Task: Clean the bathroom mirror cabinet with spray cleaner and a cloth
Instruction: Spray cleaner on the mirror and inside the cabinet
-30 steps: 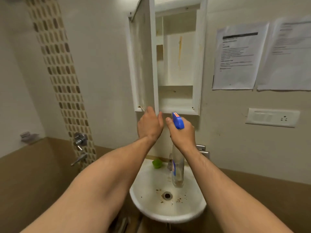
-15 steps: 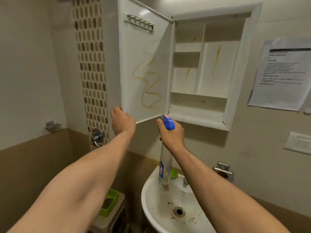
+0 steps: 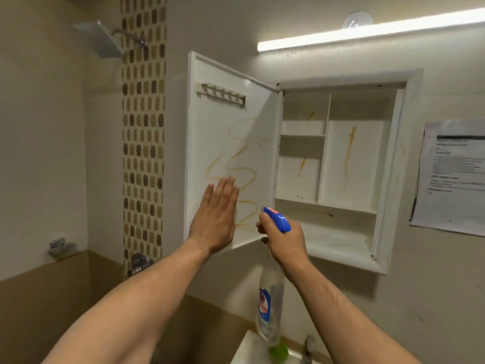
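Observation:
The white wall cabinet [image 3: 338, 164] stands open, its door [image 3: 225, 143] swung out to the left. Yellow-brown squiggly stains mark the door's inner face, and streaks run down the cabinet's back panels. My left hand [image 3: 215, 219] lies flat with straight fingers against the lower part of the door's inner face. My right hand [image 3: 282, 243] grips the neck of a clear spray bottle [image 3: 270, 306] with a blue trigger head, held upright just below the door's lower right corner. No cloth is in view.
A white sink [image 3: 246, 353] with a green object [image 3: 279, 350] and a tap [image 3: 308, 348] sits below. A shower head [image 3: 101, 39] and mosaic tile strip [image 3: 143, 143] are at left. A tube light [image 3: 367, 32] glows above; a paper sheet [image 3: 454, 177] hangs at right.
The door has swung fully open to the left. My left hand left the door's bottom edge and now lies flat on its inner face. The view has tilted upward.

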A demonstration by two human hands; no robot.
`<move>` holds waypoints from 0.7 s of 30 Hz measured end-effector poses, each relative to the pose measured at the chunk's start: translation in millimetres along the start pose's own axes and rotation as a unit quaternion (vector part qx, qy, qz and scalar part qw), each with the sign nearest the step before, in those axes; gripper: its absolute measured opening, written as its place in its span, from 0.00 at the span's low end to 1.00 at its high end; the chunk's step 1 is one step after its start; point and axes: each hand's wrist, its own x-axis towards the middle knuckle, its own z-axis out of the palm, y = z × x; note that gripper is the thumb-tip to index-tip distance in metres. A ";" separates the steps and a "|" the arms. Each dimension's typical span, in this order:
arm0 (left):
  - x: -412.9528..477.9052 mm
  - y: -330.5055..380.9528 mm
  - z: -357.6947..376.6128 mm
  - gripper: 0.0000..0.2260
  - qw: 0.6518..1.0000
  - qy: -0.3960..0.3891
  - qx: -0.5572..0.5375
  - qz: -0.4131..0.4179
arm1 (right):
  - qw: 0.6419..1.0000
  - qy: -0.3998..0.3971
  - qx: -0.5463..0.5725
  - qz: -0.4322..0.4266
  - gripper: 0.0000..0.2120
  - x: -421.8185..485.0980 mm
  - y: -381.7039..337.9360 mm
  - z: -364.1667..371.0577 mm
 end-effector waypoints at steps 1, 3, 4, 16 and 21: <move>7.4 -5.7 -3.1 0.35 1.000 0.015 0.006 0.011 | 1.000 0.001 0.005 -0.008 0.09 8.9 -6.9 -2.6; 28.6 -19.3 -13.5 0.33 0.999 0.014 0.033 0.011 | 0.999 0.011 0.020 -0.030 0.10 31.6 -26.8 -4.8; 41.5 -26.8 -19.3 0.32 0.999 0.011 0.047 0.007 | 0.999 0.019 0.025 -0.039 0.11 43.8 -38.9 -5.1; 154.1 -45.2 -64.9 0.35 0.983 0.005 0.180 -0.015 | 0.991 0.076 0.011 -0.112 0.23 174.7 -129.4 -26.8; 181.3 -36.1 -68.6 0.40 0.974 -0.020 0.221 -0.040 | 0.989 0.022 0.052 -0.137 0.19 202.4 -120.2 -38.6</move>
